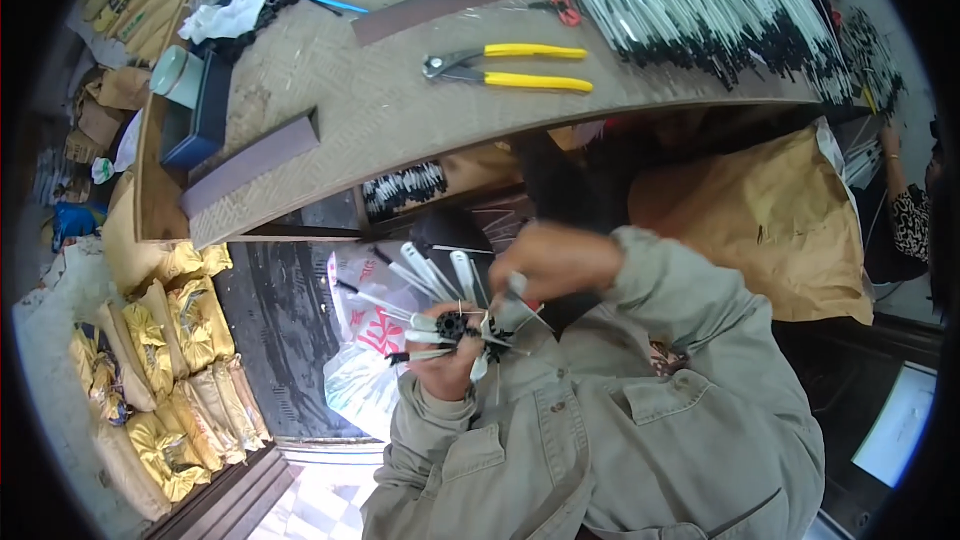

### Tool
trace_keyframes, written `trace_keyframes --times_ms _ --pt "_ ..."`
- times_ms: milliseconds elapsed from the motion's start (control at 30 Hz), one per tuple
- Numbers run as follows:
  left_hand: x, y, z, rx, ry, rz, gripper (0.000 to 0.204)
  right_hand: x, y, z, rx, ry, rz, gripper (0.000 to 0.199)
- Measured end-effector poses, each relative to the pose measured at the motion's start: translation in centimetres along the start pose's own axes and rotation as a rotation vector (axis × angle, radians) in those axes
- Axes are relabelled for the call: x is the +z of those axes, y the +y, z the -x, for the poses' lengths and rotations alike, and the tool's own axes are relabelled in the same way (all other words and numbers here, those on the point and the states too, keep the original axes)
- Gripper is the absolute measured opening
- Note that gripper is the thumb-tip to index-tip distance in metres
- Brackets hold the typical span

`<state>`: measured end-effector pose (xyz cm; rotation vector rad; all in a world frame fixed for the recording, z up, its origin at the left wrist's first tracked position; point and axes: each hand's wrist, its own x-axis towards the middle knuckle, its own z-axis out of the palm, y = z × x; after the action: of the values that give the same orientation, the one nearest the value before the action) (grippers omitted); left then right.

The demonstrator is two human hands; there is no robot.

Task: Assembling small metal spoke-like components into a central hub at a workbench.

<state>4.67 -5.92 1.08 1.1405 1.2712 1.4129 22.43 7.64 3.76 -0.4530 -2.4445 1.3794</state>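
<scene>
Close to my body, my left hand (pixel 445 372) is closed round a round black hub (pixel 453 326). Several flat white ribs (pixel 462 268) fan out from it, some with black ends, and thin metal wires stick out among them. My right hand (pixel 556 262) is closed just to the right of the hub, its fingertips pinching a white rib at the hub's side. Part of that rib is hidden by the fingers. On the table beyond lies a pair of pliers (pixel 537 83) with yellow handles, touched by neither hand.
A large bundle of white rods (pixel 690 0) with black ends covers the table's (pixel 370 125) far right. A blue box (pixel 200 120) stands at its left edge. Brown paper (pixel 750 225) lies to the right, with a co-worker's arm (pixel 893 165) beyond. Gold-wrapped bundles (pixel 165 370) are stacked at left.
</scene>
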Motion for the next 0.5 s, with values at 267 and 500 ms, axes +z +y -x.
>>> trace_keyframes --times_ms 267,500 --pt "2.5 2.1 0.5 -0.033 -0.097 -0.171 0.024 -11.3 2.3 -2.9 0.051 0.732 1.179 0.027" --pt "-0.4 0.7 0.9 -0.180 -0.215 -0.069 0.036 -7.1 0.3 0.7 0.274 0.762 0.245 0.018"
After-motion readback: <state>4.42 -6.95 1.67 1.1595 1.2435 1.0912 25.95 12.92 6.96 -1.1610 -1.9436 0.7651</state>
